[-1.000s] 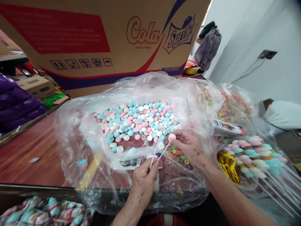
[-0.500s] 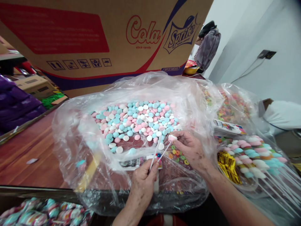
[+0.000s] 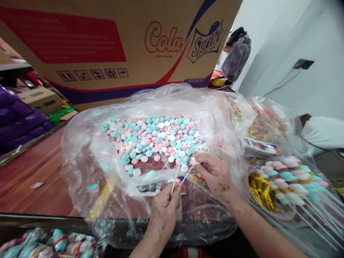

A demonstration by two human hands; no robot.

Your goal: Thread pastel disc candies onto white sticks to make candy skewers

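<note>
Two thin white sticks [image 3: 176, 176] fan out from the closed fingers of my left hand [image 3: 163, 207]. At the tip of the right-hand stick, the thumb and fingertips of my right hand [image 3: 215, 175] pinch a pink and white marshmallow [image 3: 193, 161]. Behind the hands, pink, blue and white round marshmallows [image 3: 158, 138] lie spread on a clear plastic bag [image 3: 86, 154]. Small coloured ring candies [image 3: 198, 179] show partly beneath my right hand. A printed packet [image 3: 150, 188] lies just beyond my left hand.
Finished marshmallow skewers [image 3: 291, 175] and gold twist ties [image 3: 262, 191] lie at right, near bags of ring candies [image 3: 264, 118]. A big cardboard box [image 3: 129, 39] stands behind. Wrapped candies [image 3: 51, 243] fill a box at lower left. A person [image 3: 236, 53] is in the background.
My right hand has shifted slightly left and down, bringing the marshmallow further onto the stick's tip. My left hand stays nearly still, holding both sticks.
</note>
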